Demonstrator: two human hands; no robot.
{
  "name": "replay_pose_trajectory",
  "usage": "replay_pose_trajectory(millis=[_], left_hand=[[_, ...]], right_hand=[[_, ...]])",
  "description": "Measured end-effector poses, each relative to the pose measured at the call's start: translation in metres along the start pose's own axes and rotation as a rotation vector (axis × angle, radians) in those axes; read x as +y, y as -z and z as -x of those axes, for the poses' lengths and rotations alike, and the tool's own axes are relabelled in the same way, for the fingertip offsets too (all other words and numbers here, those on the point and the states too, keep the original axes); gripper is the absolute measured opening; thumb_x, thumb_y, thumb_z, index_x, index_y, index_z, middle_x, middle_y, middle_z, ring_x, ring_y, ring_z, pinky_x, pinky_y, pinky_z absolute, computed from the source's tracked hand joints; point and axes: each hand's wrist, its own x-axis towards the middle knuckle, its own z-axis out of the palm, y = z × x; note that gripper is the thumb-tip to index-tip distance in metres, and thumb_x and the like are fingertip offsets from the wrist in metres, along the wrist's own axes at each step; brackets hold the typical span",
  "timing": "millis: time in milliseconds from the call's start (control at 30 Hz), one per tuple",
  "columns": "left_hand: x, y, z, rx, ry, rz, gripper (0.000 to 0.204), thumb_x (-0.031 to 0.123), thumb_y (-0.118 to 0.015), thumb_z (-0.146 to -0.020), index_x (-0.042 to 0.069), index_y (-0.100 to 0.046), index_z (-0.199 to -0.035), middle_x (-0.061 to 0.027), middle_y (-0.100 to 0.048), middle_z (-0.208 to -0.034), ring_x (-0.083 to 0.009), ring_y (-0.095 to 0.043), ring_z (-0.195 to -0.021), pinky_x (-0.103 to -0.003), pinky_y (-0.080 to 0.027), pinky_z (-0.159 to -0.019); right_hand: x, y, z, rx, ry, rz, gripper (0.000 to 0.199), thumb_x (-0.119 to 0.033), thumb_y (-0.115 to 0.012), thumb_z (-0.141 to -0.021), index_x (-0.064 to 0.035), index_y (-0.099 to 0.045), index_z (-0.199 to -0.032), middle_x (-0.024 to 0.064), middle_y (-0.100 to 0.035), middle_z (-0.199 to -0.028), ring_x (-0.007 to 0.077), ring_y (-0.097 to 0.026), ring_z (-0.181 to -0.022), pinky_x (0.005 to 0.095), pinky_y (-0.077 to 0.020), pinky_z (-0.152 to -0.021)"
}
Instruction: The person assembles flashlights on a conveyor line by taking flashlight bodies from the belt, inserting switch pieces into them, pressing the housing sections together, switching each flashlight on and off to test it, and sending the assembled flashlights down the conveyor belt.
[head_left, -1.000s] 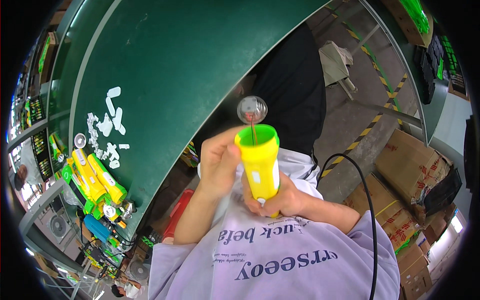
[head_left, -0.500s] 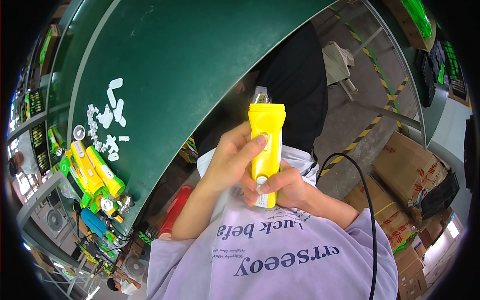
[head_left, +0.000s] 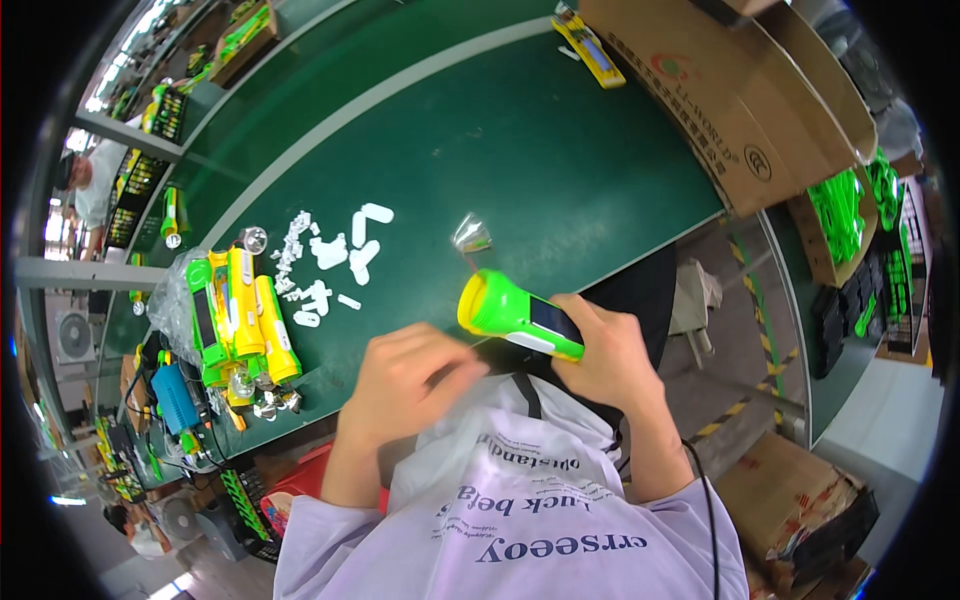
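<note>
My right hand [head_left: 612, 360] grips the tail end of a green and yellow flashlight body [head_left: 510, 315], with a dark rectangular panel on its upper side. The flashlight lies tilted over the table's near edge, its wide yellow-rimmed head pointing left. Just beyond that head is a shiny clear lamp reflector [head_left: 472, 236], with a thin reddish wire running toward the body. Left of the flashlight and apart from it, my left hand [head_left: 415, 385] hovers slightly blurred, its fingers loosely bent and apart, with nothing visible in them.
Small white plastic parts [head_left: 330, 252] lie scattered on the green table [head_left: 430, 150]. Several flashlights [head_left: 240, 310] are piled at the left beside a blue tool [head_left: 176, 398]. A large cardboard box [head_left: 730, 100] stands at the far right, near a yellow flashlight part [head_left: 595, 50].
The flashlight has turned from upright, yellow side showing, to lying leftward with its green side and dark panel up. My left hand has let go and moved left. The view has shifted toward the table.
</note>
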Motion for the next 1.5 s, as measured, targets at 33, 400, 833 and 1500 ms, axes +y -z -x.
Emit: replay_pose_trajectory(millis=[33, 400, 833, 1500], left_hand=[[-0.005, 0.017, 0.01, -0.038, -0.084, 0.074, 0.021, 0.02, -0.074, -0.079, 0.002, -0.07, -0.088, -0.0099, -0.07, -0.083, -0.0284, -0.067, -0.076, -0.036, -0.051, -0.067], [0.001, 0.042, -0.036, -0.353, 0.031, -0.372, 0.061, 0.037, -0.075, -0.078, 0.0, -0.054, -0.123, -0.0186, -0.066, -0.105, -0.0341, -0.064, -0.1, -0.041, -0.05, -0.087], [-0.292, 0.231, -0.158, 0.499, 0.806, -0.411, 0.065, 0.06, -0.062, -0.081, -0.004, -0.072, -0.089, -0.0235, -0.07, -0.088, -0.038, -0.069, -0.084, -0.044, -0.052, -0.078], [-0.361, 0.188, -0.567, 0.341, 0.391, -0.751, 0.093, 0.067, -0.065, -0.079, 0.002, -0.04, -0.14, -0.0198, -0.049, -0.141, -0.0353, -0.046, -0.132, -0.055, -0.038, -0.106]], right_hand=[[0.003, 0.003, -0.006, -0.026, 0.052, 0.123, 0.045, -0.004, -0.069, -0.066, -0.0105, -0.061, -0.11, 0.0107, -0.063, -0.078, 0.0286, -0.064, -0.067, 0.0397, -0.0516, -0.06], [-0.043, 0.023, -0.065, 0.031, 0.44, 0.354, 0.061, 0.002, -0.069, -0.062, -0.0112, -0.062, -0.122, 0.0116, -0.057, -0.106, 0.0304, -0.056, -0.101, 0.0457, -0.044, -0.089], [0.067, -0.039, -0.069, 0.473, 0.162, 0.256, 0.027, -0.001, -0.067, -0.07, -0.0039, -0.063, -0.097, 0.0131, -0.064, -0.1, 0.033, -0.059, -0.095, 0.042, -0.0437, -0.084], [0.069, -0.034, -0.078, 0.469, 0.098, 0.243, 0.015, -0.001, -0.061, -0.066, -0.0025, -0.067, -0.08, 0.0131, -0.068, -0.087, 0.0314, -0.066, -0.082, 0.0429, -0.0511, -0.077]])
